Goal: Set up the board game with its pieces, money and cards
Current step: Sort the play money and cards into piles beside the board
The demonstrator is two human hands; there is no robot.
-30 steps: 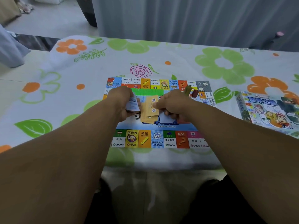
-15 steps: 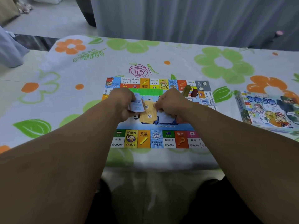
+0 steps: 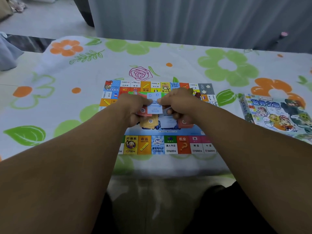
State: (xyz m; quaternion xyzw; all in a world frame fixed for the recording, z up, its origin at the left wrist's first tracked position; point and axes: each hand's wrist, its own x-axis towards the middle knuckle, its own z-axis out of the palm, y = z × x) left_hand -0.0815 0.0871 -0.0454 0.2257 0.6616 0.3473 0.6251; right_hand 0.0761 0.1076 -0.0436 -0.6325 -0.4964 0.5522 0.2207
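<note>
1. The blue slip is held just above the middle of the game board, between my two hands. I cannot tell if it is money or a card.
2. I think the danger is in the pulling. If both hands pull the thin paper at once, it may bend or tear. If more than one sheet comes away together, the piles will be sorted wrongly.
3. The red cards under the slip could also slide out and fall on the orange pile, mixing the colours.
4. My left hand is curled closed. Its thumb pinches the left edge of the slip and the fingers hold the red cards below.
5. My right hand pinches the right edge. Its other fingers are curled under, and I cannot see if they hold anything more.
6. A red-orange pile lies on the board just beside my right hand.
7. The game box lies well apart at the right, on the flowered surface.
</note>
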